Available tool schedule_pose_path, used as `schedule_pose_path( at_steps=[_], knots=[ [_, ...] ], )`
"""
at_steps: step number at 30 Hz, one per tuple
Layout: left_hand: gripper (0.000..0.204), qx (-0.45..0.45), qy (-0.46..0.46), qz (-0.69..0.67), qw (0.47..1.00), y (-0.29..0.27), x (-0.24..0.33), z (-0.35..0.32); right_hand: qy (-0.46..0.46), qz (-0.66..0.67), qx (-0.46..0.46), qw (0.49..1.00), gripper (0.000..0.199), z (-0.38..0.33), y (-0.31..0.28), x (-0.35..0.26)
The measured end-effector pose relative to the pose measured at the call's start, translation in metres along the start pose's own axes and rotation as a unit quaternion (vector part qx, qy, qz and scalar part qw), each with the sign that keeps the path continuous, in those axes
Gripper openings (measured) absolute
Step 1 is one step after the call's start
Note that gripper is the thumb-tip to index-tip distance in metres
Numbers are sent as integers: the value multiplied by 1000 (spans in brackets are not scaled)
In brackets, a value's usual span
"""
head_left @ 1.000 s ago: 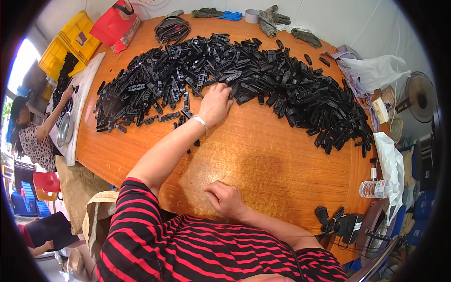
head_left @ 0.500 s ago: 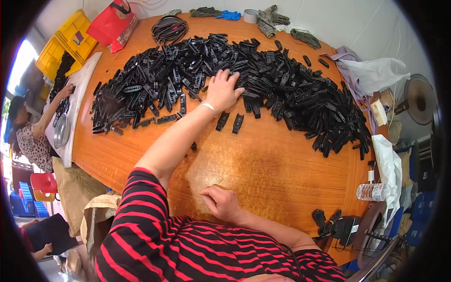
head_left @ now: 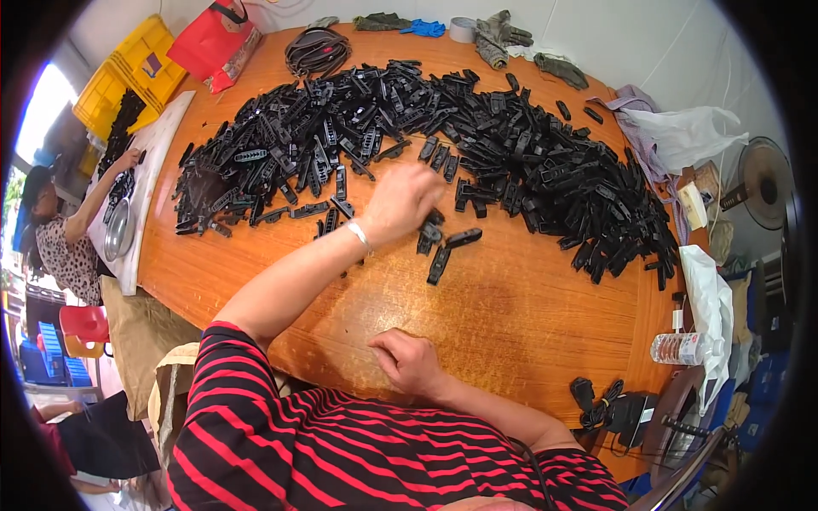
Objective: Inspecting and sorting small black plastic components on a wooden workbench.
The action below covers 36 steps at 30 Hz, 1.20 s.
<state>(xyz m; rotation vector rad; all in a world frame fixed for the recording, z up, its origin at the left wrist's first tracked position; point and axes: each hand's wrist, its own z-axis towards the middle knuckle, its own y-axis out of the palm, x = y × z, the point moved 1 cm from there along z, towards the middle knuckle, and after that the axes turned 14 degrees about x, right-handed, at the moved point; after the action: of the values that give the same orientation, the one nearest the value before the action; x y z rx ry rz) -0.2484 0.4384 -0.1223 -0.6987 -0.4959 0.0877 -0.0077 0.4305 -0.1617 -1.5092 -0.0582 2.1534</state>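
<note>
My left hand (head_left: 402,203), smeared by motion, is over the table at the near edge of a wide, arched heap of small black plastic parts (head_left: 315,140). Its fingers point down and do not show clearly, so what they hold cannot be told. Right beside them, several loose black parts (head_left: 440,262) lie or slide on the wood. More of these pieces sit just beyond the fingers, in a gap at the heap's middle. My right hand (head_left: 409,362) rests near the table's front edge, curled closed, and nothing shows in it.
At the back of the wooden table (head_left: 511,324) lie a coiled dark bundle (head_left: 317,51), gloves (head_left: 498,38) and a tape roll (head_left: 463,30). A water bottle (head_left: 677,348) and a black adapter with cable (head_left: 626,417) are at the right. Another person (head_left: 68,238) works at a side table, left.
My left hand has come back from the heap toward me, and several black parts now lie nearer on the wood. A gap has opened in the heap's middle. My right hand stays put.
</note>
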Motion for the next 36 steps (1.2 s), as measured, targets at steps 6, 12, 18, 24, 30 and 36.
schedule_pose_path(
  at_steps=[6,12,18,24,30,36],
  knots=[
    [37,55,-19,217,974,17,-64,36,6,-5,-3,1000,8,0,0,-3],
    [57,-17,-49,294,955,25,-96,51,32,-3,-20,999,7,2,-2,-6],
    [50,-13,-16,295,955,5,-97,38,27,9,-16,999,7,3,-2,-7],
    [43,-31,31,259,965,-20,-79,5,22,3,-11,1000,8,-1,1,0],
    [41,-90,47,274,956,-52,-64,-24,5,-7,-1,1000,8,-1,2,1],
    [18,-105,66,245,961,-77,-52,-31,4,-3,8,1000,7,0,0,0]
  ],
)
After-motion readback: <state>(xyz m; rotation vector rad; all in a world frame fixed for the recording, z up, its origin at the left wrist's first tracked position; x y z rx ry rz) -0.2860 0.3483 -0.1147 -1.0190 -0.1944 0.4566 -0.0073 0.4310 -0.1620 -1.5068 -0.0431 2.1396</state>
